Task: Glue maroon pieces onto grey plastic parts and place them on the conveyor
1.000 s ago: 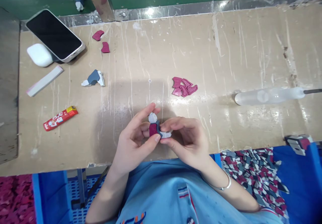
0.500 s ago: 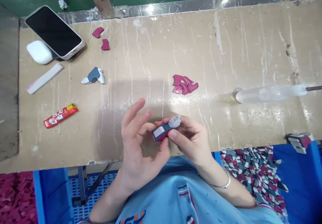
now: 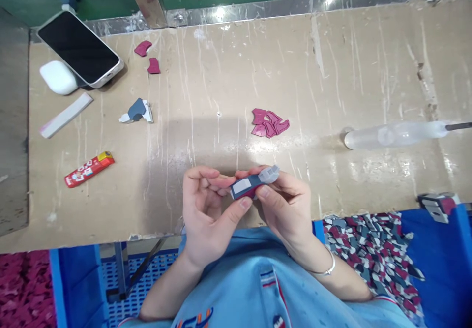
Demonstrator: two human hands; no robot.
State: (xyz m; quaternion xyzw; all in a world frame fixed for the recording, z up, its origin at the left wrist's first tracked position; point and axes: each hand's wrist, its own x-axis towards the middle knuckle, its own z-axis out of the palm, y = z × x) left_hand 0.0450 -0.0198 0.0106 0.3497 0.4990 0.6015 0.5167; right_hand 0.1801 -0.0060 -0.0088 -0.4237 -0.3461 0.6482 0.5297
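A small dark-blue, maroon and grey plastic toy part (image 3: 252,184) is held just above the worktop near its front edge. It has a white rectangle on its upper face and a light-grey piece at its right end. My right hand (image 3: 289,200) grips that right end, thumb on the near side and fingers behind. My left hand (image 3: 206,215) pinches the left end between thumb and fingertips, its other fingers curled. Beyond the hands, several maroon pieces (image 3: 269,123) lie in a small cluster on the worktop.
On the left lie a phone (image 3: 81,47), a white case (image 3: 59,77), a pale strip (image 3: 66,115), a red packet (image 3: 89,169) and a blue-grey part (image 3: 136,110). A translucent-handled tool (image 3: 394,136) is at right. Blue bins (image 3: 438,264) of pieces stand below the front edge.
My left hand's raised fingers have come down and closed on the toy part's left end. Both hands and the part moved slightly right. Pieces on the green surface behind shifted left.
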